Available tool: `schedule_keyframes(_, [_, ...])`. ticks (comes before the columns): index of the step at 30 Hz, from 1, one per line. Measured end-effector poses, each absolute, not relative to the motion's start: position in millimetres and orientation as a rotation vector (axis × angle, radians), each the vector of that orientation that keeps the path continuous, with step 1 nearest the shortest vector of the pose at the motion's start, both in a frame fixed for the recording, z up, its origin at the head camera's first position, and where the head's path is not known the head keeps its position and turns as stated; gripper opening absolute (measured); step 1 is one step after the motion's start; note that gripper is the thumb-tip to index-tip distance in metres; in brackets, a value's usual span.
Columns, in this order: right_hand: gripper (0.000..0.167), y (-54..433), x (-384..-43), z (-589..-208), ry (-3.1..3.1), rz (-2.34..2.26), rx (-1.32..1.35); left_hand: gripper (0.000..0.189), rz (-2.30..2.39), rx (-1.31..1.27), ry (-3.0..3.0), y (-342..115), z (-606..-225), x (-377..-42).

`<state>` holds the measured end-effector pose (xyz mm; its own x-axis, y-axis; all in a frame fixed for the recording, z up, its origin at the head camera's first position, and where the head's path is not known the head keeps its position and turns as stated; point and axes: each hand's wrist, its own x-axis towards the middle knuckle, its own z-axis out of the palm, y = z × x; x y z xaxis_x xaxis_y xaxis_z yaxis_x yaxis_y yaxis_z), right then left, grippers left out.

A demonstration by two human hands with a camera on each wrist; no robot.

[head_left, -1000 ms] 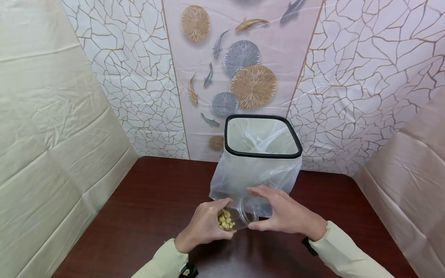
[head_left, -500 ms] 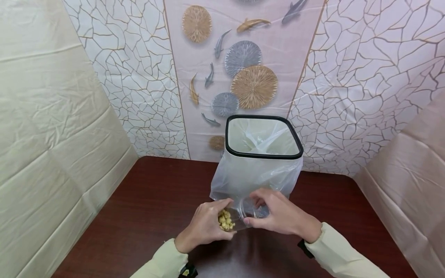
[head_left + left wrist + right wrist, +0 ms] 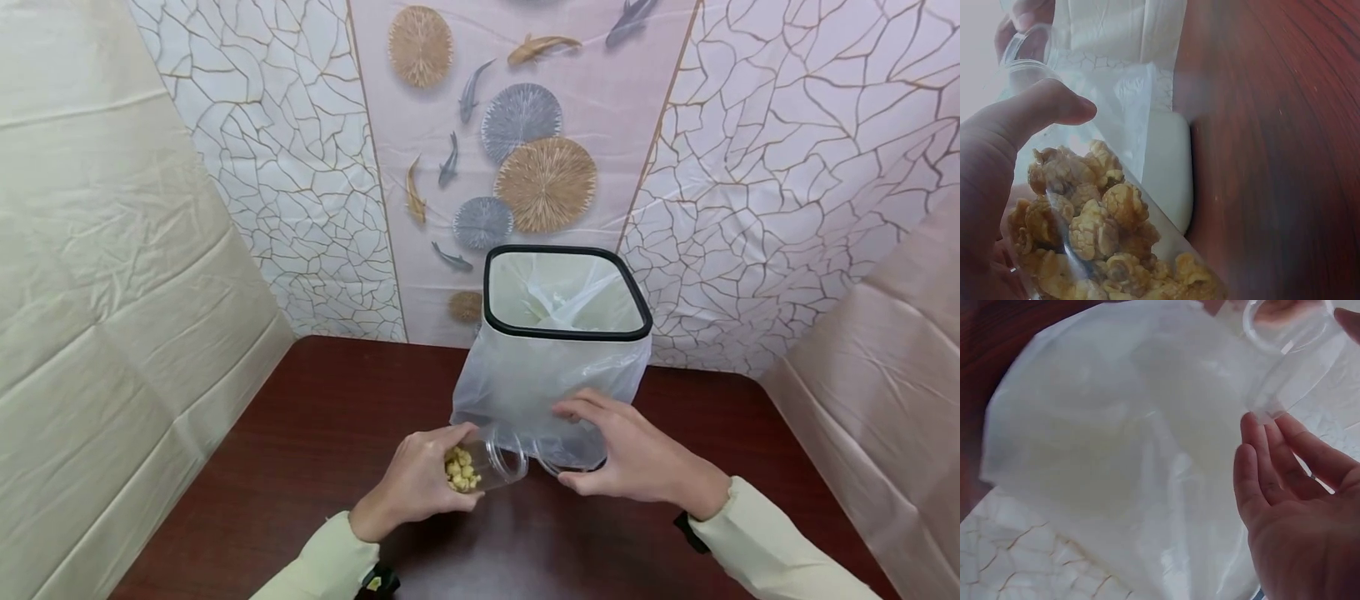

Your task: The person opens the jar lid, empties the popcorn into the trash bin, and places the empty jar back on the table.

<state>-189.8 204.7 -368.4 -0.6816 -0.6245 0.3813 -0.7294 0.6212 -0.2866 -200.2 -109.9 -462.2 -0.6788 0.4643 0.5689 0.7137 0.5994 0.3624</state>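
Observation:
My left hand (image 3: 416, 475) grips a clear plastic jar (image 3: 487, 462) tilted on its side, its round mouth facing right. Caramel popcorn (image 3: 1094, 219) fills the lower part of the jar, seen through the wall in the left wrist view. My right hand (image 3: 637, 454) pinches a clear round lid (image 3: 1300, 378) by its edge between thumb and fingers. In the head view a small gap separates the lid from the jar's mouth. Both are held low over the front of the table, just in front of a bin.
Behind my hands stands a pale bin with a black rim (image 3: 567, 336), lined with a translucent bag (image 3: 480, 392) that hangs down outside. A dark red wooden table (image 3: 330, 417) lies underneath. Patterned cloth walls (image 3: 300, 192) enclose the back and sides.
The lid has come off the jar's mouth in my right hand, which has moved right. My left hand has shifted left with the jar. The bin has stayed put.

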Motion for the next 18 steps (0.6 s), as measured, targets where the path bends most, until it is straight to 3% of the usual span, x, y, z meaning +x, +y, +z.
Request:
schedule_keyframes(9, [0.069,243,-189,-388,-2.587,0.505,0.985,0.076,-0.807,-0.845,-2.429,-142,-468,-200])
schedule_keyframes(18, [0.063,270,-184,-431,-2.646,0.573,0.866,0.076,-0.813,-0.719,-2.443,-164,-476,-202])
